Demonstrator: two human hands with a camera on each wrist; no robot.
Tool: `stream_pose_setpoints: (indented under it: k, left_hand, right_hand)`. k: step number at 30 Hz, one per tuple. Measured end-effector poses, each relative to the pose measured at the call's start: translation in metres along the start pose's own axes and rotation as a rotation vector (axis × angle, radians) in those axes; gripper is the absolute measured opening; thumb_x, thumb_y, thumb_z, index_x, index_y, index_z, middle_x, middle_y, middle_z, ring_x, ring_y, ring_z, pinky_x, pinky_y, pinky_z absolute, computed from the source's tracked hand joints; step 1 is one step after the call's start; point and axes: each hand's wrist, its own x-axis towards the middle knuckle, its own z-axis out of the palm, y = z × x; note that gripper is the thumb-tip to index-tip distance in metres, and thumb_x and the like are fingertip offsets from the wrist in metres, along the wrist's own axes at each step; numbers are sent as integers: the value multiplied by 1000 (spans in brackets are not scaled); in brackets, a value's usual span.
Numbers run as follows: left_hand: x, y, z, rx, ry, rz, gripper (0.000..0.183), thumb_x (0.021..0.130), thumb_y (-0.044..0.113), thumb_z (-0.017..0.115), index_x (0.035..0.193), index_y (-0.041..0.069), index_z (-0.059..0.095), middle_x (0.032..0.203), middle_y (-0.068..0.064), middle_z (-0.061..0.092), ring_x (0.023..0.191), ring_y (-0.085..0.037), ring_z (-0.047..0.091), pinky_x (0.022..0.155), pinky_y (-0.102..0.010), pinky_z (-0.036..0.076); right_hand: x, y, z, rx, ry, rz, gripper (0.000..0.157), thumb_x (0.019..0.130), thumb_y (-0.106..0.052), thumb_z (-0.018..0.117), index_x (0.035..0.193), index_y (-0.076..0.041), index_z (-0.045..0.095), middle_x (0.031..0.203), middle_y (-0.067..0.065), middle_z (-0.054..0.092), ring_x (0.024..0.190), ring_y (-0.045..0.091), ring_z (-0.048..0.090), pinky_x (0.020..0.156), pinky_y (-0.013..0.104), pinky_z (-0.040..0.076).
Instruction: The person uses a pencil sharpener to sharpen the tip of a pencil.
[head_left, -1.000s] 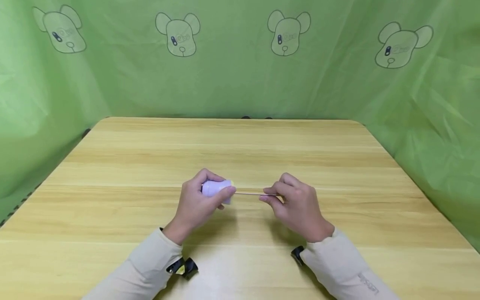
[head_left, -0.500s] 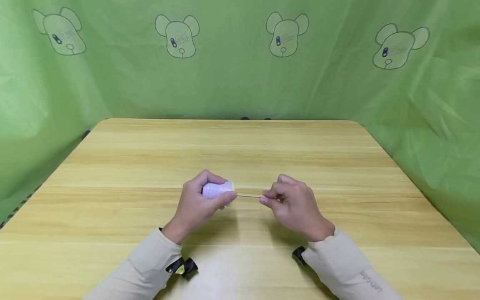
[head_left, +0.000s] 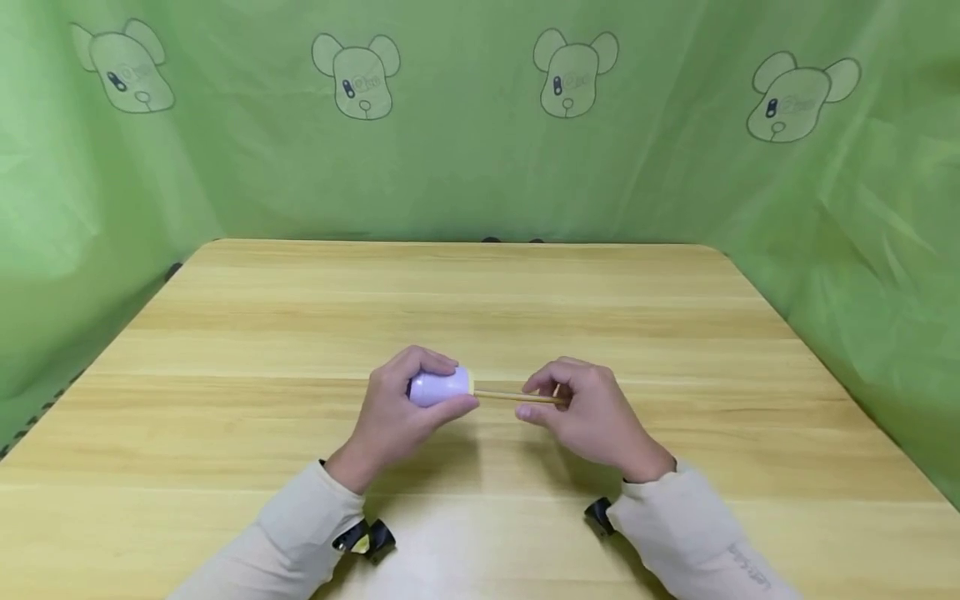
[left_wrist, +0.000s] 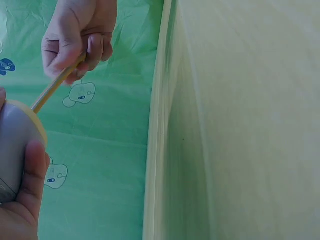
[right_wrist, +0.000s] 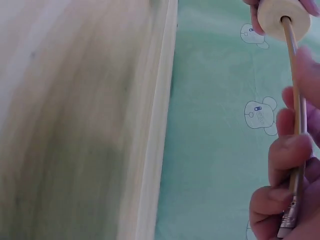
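Note:
A lilac pencil sharpener (head_left: 441, 387) with a cream front face (right_wrist: 274, 20) is held above the table by my left hand (head_left: 390, 423), fingers and thumb wrapped about its body. A yellow pencil (head_left: 501, 396) enters the hole in that face, and its point is hidden inside. My right hand (head_left: 598, 421) holds the pencil's other half. In the right wrist view its fingers curl around the shaft, near the metal ferrule (right_wrist: 289, 216) and eraser end. The head view shows the right thumb a little apart from the index finger.
Under both hands lies a wood-grain table (head_left: 480, 308). Green cloth (head_left: 465, 167) printed with bear-head outlines hangs behind it and at the sides. Both sleeves have black wrist devices, such as the left one (head_left: 367, 540).
My right thumb has parted from the fingertips that pinched the pencil, and more of the shaft shows. The sharpener stays in my left hand, tilted slightly so its face edge shows more.

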Motion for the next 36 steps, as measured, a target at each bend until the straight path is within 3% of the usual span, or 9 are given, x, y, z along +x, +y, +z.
stream_pose_setpoints:
  k: [5,8,14,36]
  left_hand:
    - [-1,1,-1,20,6,-43,30,73,9,86,93,5,64,101,-10,68,81,-21,62,59,-30,55]
    - [-2,2,0,25,10,-58,30,73,10,85,94,5,64,101,-10,68,79,-21,62,58,-30,54]
    - [1,2,0,17,15,-56,31,72,9,86,93,4,64,101,-12,68,79,-21,61,58,-30,54]
    - [1,1,0,19,15,-61,29,73,10,85,93,4,64,94,-10,67,72,-19,60,53,-29,52]
  right_hand:
    - [-1,2,4,-146,129,-124,21,69,-7,87,81,-11,71,81,-5,63,68,11,56,70,34,43]
    - [-1,2,6,-177,170,-182,23,68,-5,87,82,-11,69,84,-4,64,72,10,61,75,38,44]
    - [-1,2,6,-144,144,-198,27,72,-2,85,84,-10,62,82,-6,59,69,7,55,59,24,51]
    - [0,7,8,-136,150,-224,27,69,-3,86,82,-9,63,80,-5,61,68,7,56,58,24,51]
